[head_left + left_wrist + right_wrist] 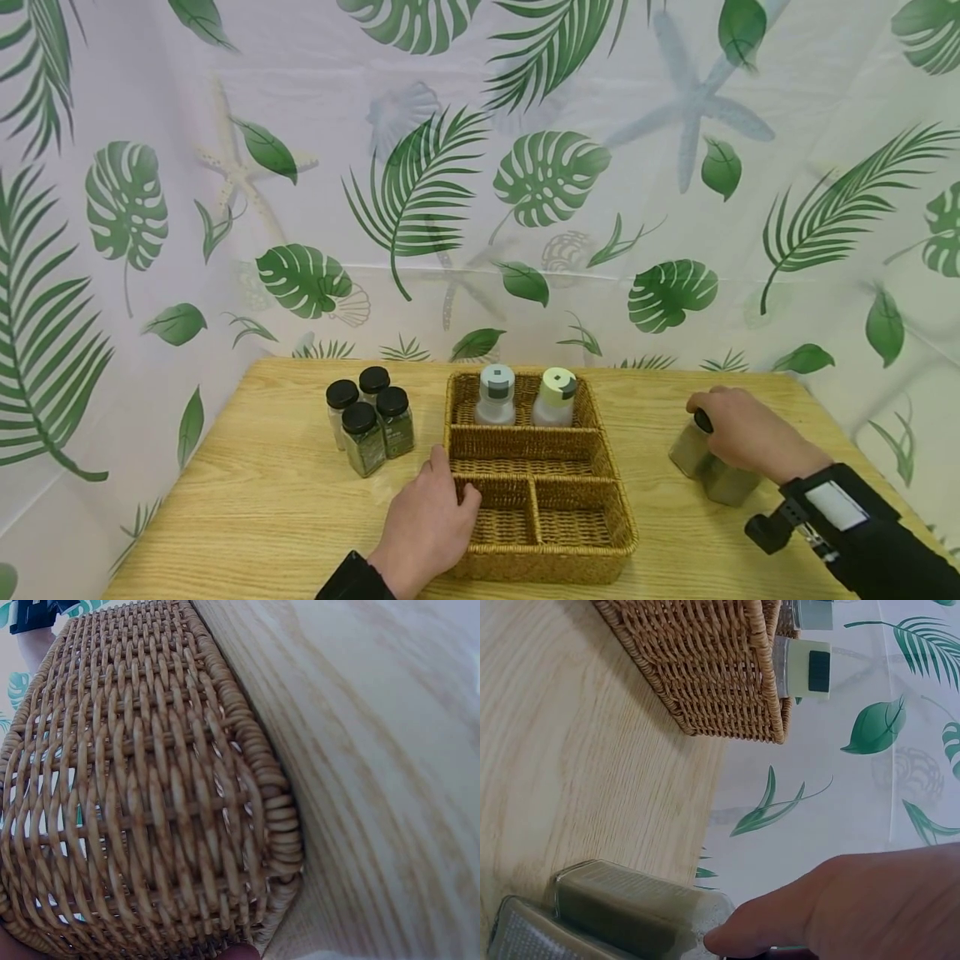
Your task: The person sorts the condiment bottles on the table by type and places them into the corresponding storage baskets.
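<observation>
A woven basket (540, 550) with several compartments stands on the table. My left hand (431, 517) grips its left rim, thumb over the front-left compartment; in the left wrist view the woven wall (135, 780) fills much of the frame. Two white bottles, one with a pale blue cap (497, 382) and one with a yellow cap (558, 385), stand in the back compartment. On the right, my right hand (757, 433) holds a spice jar (688, 450) near its black lid. A second spice jar (727, 483) stands close beside it, its top hidden under the hand.
Several spice jars with black lids (362, 417) stand grouped left of the basket. Behind the wooden table (247, 517) hangs a white cloth (315, 200) printed with green leaves.
</observation>
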Demonstrator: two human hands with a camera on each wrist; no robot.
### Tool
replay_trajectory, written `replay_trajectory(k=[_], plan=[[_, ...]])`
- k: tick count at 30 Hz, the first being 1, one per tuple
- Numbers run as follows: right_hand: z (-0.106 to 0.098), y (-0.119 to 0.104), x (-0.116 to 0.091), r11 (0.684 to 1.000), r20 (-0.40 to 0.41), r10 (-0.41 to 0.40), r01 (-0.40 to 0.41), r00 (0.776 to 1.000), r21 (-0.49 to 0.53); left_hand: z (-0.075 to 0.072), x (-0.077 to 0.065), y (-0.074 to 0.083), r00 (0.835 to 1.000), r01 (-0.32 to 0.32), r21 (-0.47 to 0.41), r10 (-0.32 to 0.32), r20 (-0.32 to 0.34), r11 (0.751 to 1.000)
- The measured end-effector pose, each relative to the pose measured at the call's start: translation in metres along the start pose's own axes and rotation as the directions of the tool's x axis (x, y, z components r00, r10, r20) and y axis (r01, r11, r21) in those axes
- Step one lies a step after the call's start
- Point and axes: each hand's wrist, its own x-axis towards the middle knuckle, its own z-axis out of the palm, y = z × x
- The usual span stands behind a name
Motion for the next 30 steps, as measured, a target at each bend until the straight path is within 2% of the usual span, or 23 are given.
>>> replay_trajectory(k=[12,20,30], plan=[[-0.005,-0.004,-0.001,1.0,-0.016,-0.019,0.019,1.0,0.02,0.001,0.0,0.0,1.0,0.001,-0.006,-0.001,0.01,1.0],[-0.02,-0.022,-0.002,0.997,-0.099,-0.071,0.074,0.993,0.022,0.0,-0.002,0.0,1.0,0.009,-0.005,-0.009,0.02,1.0],[-0.04,-0.043,-0.002,0.995,-0.124,-0.102,0.102,0.987,-0.009,-0.001,-0.003,0.002,1.0,0.009,-0.003,-0.009,0.018,1.0]])
